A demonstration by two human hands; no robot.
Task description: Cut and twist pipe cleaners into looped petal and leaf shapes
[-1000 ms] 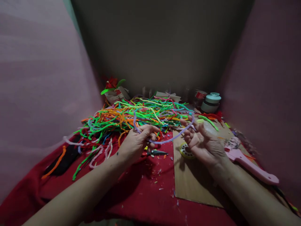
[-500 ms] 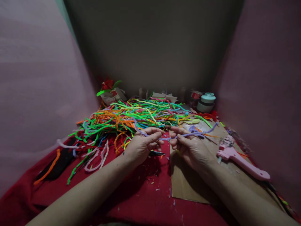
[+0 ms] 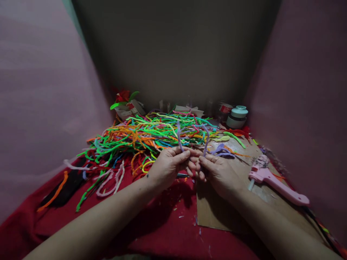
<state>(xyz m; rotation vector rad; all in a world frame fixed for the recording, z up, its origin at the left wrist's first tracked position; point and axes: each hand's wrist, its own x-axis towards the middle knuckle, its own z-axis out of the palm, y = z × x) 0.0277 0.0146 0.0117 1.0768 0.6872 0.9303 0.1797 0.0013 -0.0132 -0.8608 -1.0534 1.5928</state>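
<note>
A purple pipe cleaner point(image 3: 206, 139) is pinched in both hands above the red cloth, its two ends standing up. My left hand point(image 3: 173, 160) grips it between thumb and forefinger near one upright end. My right hand point(image 3: 214, 168) pinches the other side, and the fingertips of the two hands nearly meet. The middle of the pipe cleaner is hidden behind the fingers. Just beyond the right hand, a bent purple piece point(image 3: 222, 151) lies on the cardboard point(image 3: 214, 213). A large heap of colourful pipe cleaners point(image 3: 151, 131) spreads behind the hands.
A pink glue gun point(image 3: 276, 182) rests on the cardboard at the right. A pale-green-lidded jar point(image 3: 237, 117) stands at the back right. Red flower-like pieces point(image 3: 123, 96) are at the back left. Small scraps dot the red cloth point(image 3: 151, 231).
My hands have come closer together. The purple pipe cleaner, nearly straight across before, is now bent so that both ends point up.
</note>
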